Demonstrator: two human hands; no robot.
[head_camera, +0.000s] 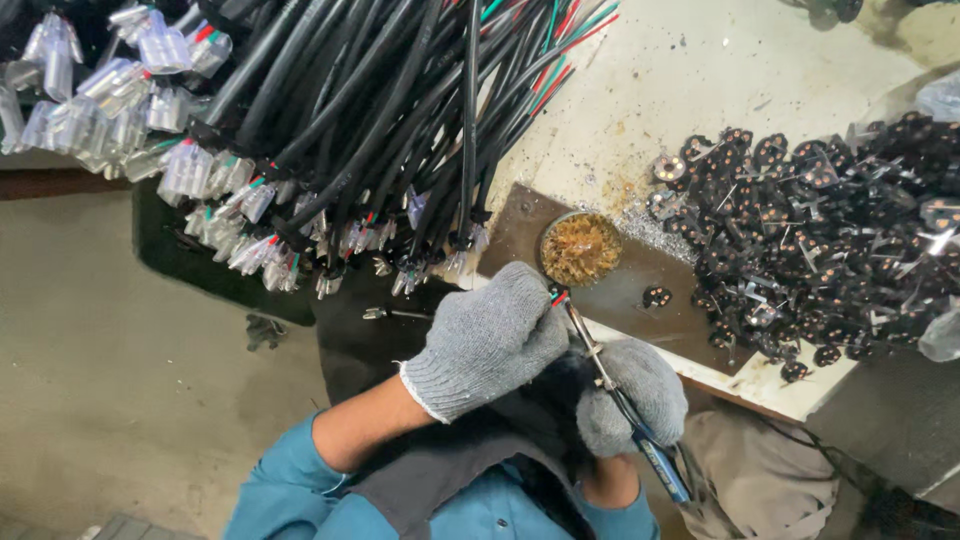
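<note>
- Stained white bench (700, 70): big cable bundle (380, 110) hanging, heap of small black parts (840, 220) waiting.
- Left hand (490, 340) pinches one cable end (557, 296).
- Right hand (630, 395) grips soldering iron (625, 405) at that end; most cables look untouched.

Ahead of me, a bundle of black cables (380, 110) with clear plastic connectors (120, 90) overhangs the bench edge. A round tin of brass wool (581, 248) sits beside a heap of small black parts (840, 230).
</note>
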